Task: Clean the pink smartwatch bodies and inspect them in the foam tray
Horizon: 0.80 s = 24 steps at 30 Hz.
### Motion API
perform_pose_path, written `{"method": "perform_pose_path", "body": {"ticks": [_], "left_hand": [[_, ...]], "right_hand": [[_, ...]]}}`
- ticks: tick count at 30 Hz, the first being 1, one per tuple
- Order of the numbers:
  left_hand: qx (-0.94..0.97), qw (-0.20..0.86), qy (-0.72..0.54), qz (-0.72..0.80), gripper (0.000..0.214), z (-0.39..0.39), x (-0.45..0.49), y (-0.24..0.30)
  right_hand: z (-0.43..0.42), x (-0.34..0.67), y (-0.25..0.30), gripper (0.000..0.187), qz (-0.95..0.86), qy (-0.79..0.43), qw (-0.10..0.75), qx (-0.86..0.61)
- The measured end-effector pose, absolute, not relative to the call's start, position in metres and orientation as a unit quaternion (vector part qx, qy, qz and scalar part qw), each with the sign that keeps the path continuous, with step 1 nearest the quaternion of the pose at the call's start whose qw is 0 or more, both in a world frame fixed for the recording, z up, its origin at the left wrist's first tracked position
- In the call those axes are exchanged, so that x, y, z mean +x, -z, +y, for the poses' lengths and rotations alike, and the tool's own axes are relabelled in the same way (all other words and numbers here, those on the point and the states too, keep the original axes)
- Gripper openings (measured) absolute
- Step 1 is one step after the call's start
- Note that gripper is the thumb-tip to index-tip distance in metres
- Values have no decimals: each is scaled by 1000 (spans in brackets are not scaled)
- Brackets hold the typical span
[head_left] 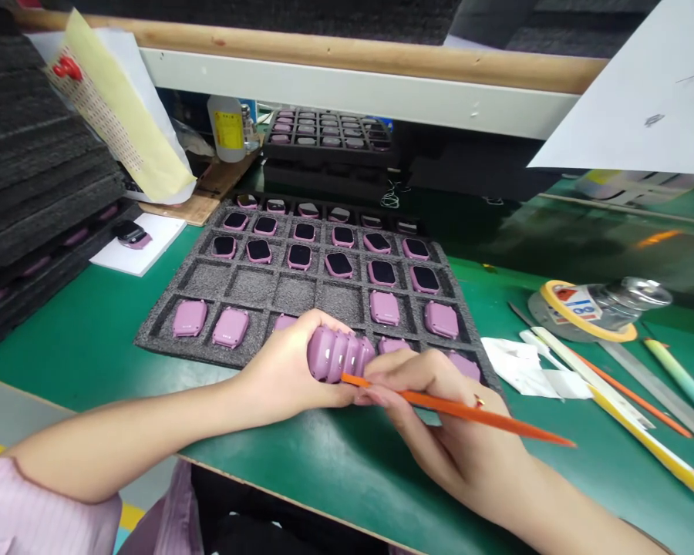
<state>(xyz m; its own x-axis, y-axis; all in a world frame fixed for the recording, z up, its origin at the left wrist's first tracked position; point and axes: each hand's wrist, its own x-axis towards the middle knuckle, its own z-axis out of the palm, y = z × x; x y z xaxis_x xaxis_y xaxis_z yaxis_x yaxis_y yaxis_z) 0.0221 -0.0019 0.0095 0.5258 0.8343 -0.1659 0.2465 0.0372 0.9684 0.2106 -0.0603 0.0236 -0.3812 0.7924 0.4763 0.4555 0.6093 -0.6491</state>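
Note:
My left hand (292, 370) is closed around a stack of several pink watch cases (340, 354), held on edge just in front of a grey foam tray (248, 287). My right hand (439, 401) pinches a thin orange stick (474, 415) whose tip touches the underside of the stack. The tray's pockets hold pink watch cases: dark screens up in the far rows (339, 264), pink backs up in the near rows (230, 327). Several pockets in the middle row stand empty.
A second tray of cases (328, 131) sits at the back under a shelf, beside a plastic bottle (227, 127). Stacked black foam (28, 169) lines the left. On the right lie a tape roll (584, 308), white paper scraps (523, 366), a metal ruler (653, 389) and more sticks.

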Motion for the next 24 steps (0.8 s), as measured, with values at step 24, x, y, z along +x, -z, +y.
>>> {"method": "perform_pose_path", "body": {"ticks": [24], "left_hand": [[644,586,-258,418,55,-2,23,-6]], "right_hand": [[-66,209,-11,17,-809,-126,427,-384]]}}
